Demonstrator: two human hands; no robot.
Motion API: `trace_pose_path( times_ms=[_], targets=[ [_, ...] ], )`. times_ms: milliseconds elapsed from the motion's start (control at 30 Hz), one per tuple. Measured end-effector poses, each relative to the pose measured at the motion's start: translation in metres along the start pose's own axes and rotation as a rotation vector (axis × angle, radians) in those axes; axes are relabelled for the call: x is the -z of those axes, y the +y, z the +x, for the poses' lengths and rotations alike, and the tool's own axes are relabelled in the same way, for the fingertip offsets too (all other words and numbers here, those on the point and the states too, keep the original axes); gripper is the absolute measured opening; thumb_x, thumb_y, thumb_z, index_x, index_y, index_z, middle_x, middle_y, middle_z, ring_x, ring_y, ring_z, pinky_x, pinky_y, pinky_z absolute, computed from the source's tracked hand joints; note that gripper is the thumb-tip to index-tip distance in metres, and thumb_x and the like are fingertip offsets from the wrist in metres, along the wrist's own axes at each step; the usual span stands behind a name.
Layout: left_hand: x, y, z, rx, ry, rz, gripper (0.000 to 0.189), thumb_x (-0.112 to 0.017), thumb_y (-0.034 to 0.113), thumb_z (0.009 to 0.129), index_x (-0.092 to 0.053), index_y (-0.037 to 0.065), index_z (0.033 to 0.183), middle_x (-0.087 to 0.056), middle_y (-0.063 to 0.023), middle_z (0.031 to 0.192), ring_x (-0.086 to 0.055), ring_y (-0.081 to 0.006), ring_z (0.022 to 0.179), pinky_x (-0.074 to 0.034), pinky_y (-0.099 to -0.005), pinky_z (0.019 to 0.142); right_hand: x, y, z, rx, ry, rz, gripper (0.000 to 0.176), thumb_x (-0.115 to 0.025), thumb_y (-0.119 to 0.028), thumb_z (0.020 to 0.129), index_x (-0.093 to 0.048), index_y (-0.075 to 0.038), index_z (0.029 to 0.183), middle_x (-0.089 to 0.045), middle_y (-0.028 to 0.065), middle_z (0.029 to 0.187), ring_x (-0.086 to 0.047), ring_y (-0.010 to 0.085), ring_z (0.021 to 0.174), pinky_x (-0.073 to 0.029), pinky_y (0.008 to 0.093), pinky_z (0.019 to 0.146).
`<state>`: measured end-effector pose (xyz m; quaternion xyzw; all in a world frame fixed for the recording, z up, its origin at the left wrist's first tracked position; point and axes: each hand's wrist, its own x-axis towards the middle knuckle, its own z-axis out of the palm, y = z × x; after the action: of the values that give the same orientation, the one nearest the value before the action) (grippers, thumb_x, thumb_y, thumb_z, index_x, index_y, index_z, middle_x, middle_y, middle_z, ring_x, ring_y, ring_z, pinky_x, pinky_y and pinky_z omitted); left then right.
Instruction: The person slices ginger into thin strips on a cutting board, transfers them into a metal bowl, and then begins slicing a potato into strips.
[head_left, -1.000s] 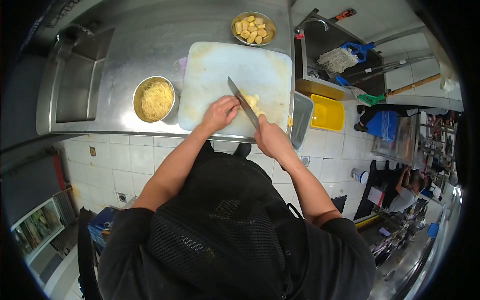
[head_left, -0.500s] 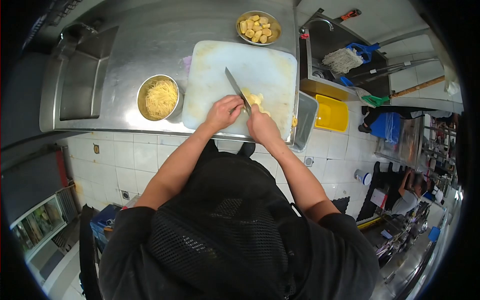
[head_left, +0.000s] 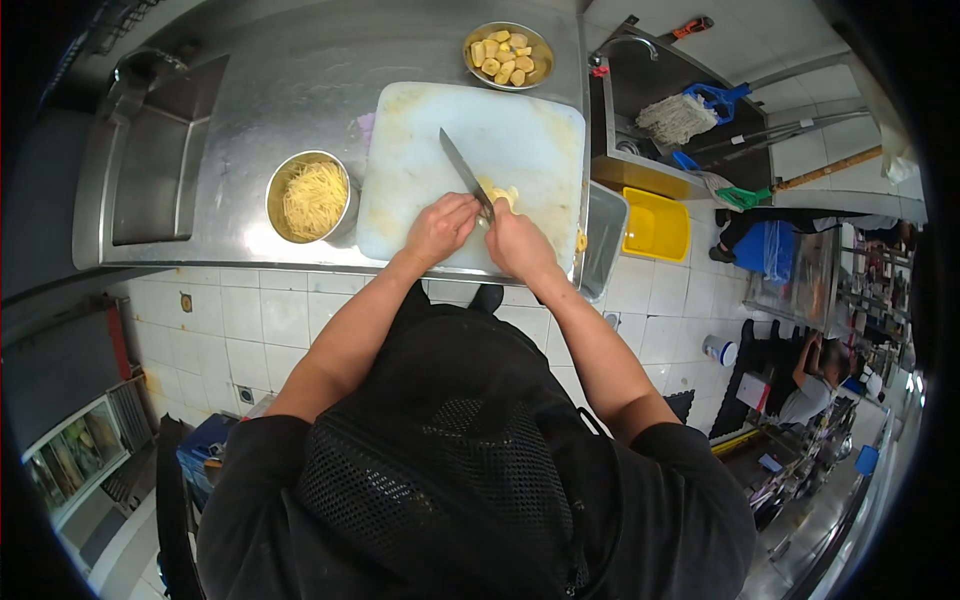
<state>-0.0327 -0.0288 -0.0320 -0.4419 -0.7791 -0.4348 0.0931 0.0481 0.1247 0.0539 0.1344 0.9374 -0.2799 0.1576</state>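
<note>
My right hand (head_left: 520,245) is wrapped around the handle of a kitchen knife (head_left: 460,163), whose long blade points up and left over the white cutting board (head_left: 410,140). Close beside the blade, my left hand (head_left: 440,232) has its fingers curled at the board's near side; what lies under the fingertips is hidden. Pale yellow cut pieces (head_left: 505,193) lie just beyond the knife and my right hand. A steel pot (head_left: 274,205) of thin yellow shreds (head_left: 314,200) stands left of the board. Behind it, a steel bowl (head_left: 547,62) holds several peeled yellow chunks (head_left: 505,60).
A sink basin (head_left: 165,165) is at the counter's left end. Right of the board stand a grey bin (head_left: 603,235) and a yellow tub (head_left: 657,225). Mops (head_left: 680,118) rest by another sink. A person (head_left: 805,390) is at the far right.
The whole view has shifted slightly left. The knife has tilted a little, and my right hand covers more of the cut pieces. Both hands stay close together at the blade.
</note>
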Motion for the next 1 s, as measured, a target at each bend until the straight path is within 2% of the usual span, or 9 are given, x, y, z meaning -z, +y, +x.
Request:
trace_pose_path(
  times_ms=[300, 1000],
  targets=[
    [0.001, -0.001, 0.002, -0.016, -0.047, 0.028, 0.023, -0.073, 0.001, 0.081, -0.072, 0.000, 0.104, -0.071, -0.0108, 0.106, -0.068, -0.0277, 0.095, -0.058, -0.0386, 0.080, 0.011, 0.003, -0.006, -0.022, -0.049, 0.053, 0.026, -0.051, -0.011, 0.094, -0.050, 0.005, 0.115, -0.069, 0.0357, 0.088, -0.068, 0.0518, 0.086, -0.052, 0.0609, 0.079],
    [0.006, -0.004, 0.002, -0.028, -0.051, -0.009, 0.022, -0.073, 0.000, 0.081, -0.071, 0.002, 0.102, -0.072, -0.0111, 0.104, -0.069, -0.0298, 0.095, -0.058, -0.0394, 0.080, 0.002, 0.003, -0.002, -0.019, -0.048, 0.090, 0.026, -0.053, -0.012, 0.094, -0.049, 0.004, 0.114, -0.069, 0.0360, 0.090, -0.068, 0.0528, 0.088, -0.052, 0.0608, 0.080]
  ],
)
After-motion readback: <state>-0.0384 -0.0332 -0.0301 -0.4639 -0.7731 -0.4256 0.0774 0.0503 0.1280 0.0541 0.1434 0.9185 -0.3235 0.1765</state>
